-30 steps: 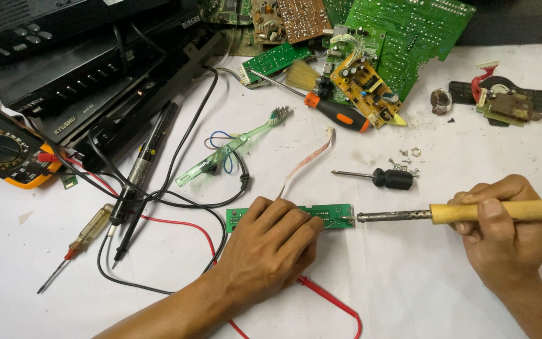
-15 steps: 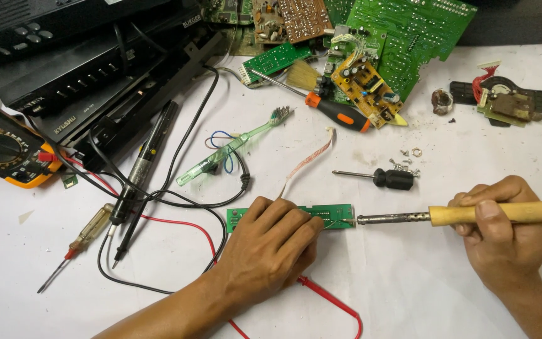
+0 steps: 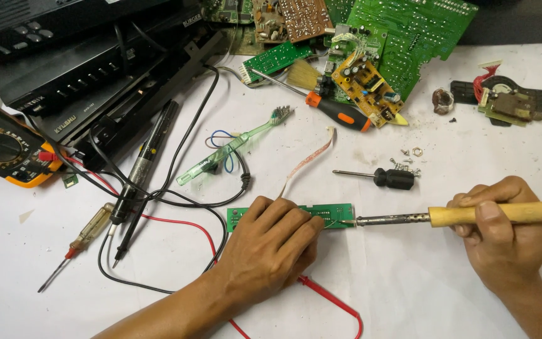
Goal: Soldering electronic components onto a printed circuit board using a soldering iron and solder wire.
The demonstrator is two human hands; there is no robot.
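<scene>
The left hand [image 3: 271, 242] presses flat on a narrow green circuit board [image 3: 334, 215]. The right hand [image 3: 503, 235], well apart, grips a soldering iron [image 3: 472, 216], tip touching the board's right end.

- Narrow circuit board [image 3: 334, 215]: green.
- Soldering iron [image 3: 472, 216]: pale wooden handle, grey metal shaft.
- Toothbrush [image 3: 233, 152]: translucent green.
- Multimeter [image 3: 4, 150]: black, orange-edged.
- Small screwdriver [image 3: 384, 178]: black handle.
- Big screwdriver [image 3: 337, 113]: orange and black.
</scene>
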